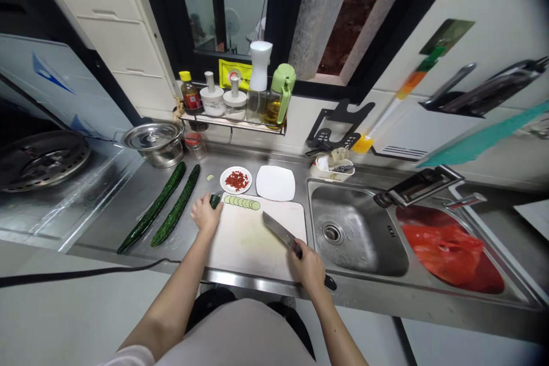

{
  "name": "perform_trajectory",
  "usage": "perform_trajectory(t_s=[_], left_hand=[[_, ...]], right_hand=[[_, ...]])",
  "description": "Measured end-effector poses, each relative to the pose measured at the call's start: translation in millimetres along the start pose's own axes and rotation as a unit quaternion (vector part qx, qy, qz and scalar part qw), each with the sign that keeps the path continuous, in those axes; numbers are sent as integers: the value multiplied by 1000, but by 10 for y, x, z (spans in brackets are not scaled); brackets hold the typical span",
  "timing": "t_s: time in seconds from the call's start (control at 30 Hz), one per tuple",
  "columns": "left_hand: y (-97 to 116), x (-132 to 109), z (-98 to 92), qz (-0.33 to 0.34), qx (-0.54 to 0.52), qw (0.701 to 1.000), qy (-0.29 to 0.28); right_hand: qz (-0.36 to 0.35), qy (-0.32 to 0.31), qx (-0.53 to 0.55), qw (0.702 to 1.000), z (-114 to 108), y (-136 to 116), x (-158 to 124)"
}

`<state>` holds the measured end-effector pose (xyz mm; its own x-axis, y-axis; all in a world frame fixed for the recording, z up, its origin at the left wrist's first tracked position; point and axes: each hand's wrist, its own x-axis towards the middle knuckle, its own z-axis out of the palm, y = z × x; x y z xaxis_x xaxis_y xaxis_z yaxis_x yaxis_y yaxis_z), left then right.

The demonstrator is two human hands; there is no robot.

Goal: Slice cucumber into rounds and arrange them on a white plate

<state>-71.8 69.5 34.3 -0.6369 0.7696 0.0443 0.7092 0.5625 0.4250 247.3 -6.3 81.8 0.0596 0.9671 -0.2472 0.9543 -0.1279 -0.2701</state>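
Observation:
A white cutting board (253,240) lies on the steel counter in front of me. My left hand (206,214) is closed on a short cucumber stub (215,200) at the board's far left corner. A row of several thin cucumber slices (242,203) runs rightward from the stub. My right hand (309,269) grips the black handle of a kitchen knife (281,233); its blade points up-left over the board, apart from the slices.
Two whole cucumbers (165,209) lie on the counter to the left. Behind the board are a small plate of red bits (235,180) and a bare white plate (275,183). A sink (355,234) is at right, a steel pot (154,143) at back left.

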Motion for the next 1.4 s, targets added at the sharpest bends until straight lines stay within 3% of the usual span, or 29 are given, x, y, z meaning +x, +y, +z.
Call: perform_trajectory(t_s=[0.07, 0.17, 0.27, 0.53, 0.9, 1.1, 1.4], left_hand=[[101, -105, -8, 52, -9, 999, 10], [298, -269, 44, 162, -31, 985, -43], [491, -388, 159, 218, -36, 972, -84], [802, -438, 368, 236, 22, 961, -146], [838, -449, 414, 265, 36, 955, -126], [854, -485, 311, 234, -14, 962, -139], [591, -540, 147, 64, -93, 962, -248]], right_hand=[[0, 2, 8, 1000, 7, -5, -9], [11, 13, 26, 1000, 5, -20, -26], [24, 23, 44, 998, -5, -30, -38], [50, 19, 56, 997, -48, 6, -99], [64, 11, 56, 996, -55, 96, -148], [61, 3, 50, 997, -44, 77, -157], [-2, -30, -4, 1000, -26, -36, -142]])
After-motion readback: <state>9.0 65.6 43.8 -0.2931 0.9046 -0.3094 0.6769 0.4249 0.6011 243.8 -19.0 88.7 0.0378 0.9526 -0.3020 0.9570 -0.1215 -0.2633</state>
